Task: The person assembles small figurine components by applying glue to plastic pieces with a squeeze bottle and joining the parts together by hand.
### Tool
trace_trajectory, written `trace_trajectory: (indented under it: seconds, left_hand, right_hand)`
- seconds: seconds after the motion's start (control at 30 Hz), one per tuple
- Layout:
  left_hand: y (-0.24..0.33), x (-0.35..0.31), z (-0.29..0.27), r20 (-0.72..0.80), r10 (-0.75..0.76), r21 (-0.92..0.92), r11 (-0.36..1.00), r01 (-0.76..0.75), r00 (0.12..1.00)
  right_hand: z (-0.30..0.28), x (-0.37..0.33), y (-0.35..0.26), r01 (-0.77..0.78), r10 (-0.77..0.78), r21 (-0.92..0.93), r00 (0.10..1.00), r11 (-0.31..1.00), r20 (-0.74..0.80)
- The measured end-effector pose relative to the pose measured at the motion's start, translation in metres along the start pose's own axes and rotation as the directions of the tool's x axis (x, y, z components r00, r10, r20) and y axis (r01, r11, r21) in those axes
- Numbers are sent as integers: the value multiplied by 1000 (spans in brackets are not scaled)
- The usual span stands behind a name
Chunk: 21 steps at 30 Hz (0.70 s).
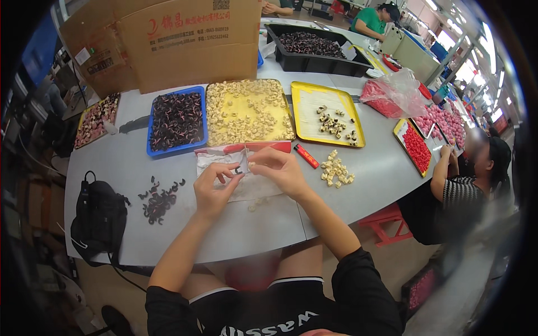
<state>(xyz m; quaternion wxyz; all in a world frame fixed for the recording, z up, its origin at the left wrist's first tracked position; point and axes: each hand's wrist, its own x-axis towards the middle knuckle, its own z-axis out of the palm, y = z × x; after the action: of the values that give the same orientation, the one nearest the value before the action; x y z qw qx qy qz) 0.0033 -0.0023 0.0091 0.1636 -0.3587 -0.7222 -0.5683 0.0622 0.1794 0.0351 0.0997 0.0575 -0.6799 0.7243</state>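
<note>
L hand: my grip's closed, thumb + finger pinching a dark bit, curved, v. small.
R hand: my grip's closed too, cream bit at fingertips.
Bits: both held above the paper, close but apart; too small for me to see detail.
Paper: white w/ red far strip, mid desk.
Dark pile: loose on desk, L of L hand.
Cream pile: R of R hand; red lighter lies btwn.
Blue tray: far L of paper, full of dark pcs.
Cream tray: directly R of it, lots of cream pcs.
R tray: yellow, next R, a few dark/cream pcs.
Bag: black, near L.
Far: carton behind trays; black bin of dark pcs, to its R.
R side: seated person, striped sleeve.
</note>
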Motion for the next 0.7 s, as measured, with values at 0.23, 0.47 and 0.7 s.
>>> trace_trajectory:
  seconds: [0.23, 0.47, 0.7]
  left_hand:
    - [4, -1, 1, -31, 48, -43, 998, -49, 998]
    - [4, -4, 0, 13, 82, -37, 996, -82, 997]
    - [5, -3, 2, -21, 124, -52, 991, -125, 992]
  right_hand:
    - [1, -1, 1, -129, 128, 75, 992, 989, 19]
    - [2, -3, 5, -116, 115, 22, 992, 993, 44]
    - [4, -3, -7, -185, 184, 56, 982, 981, 35]
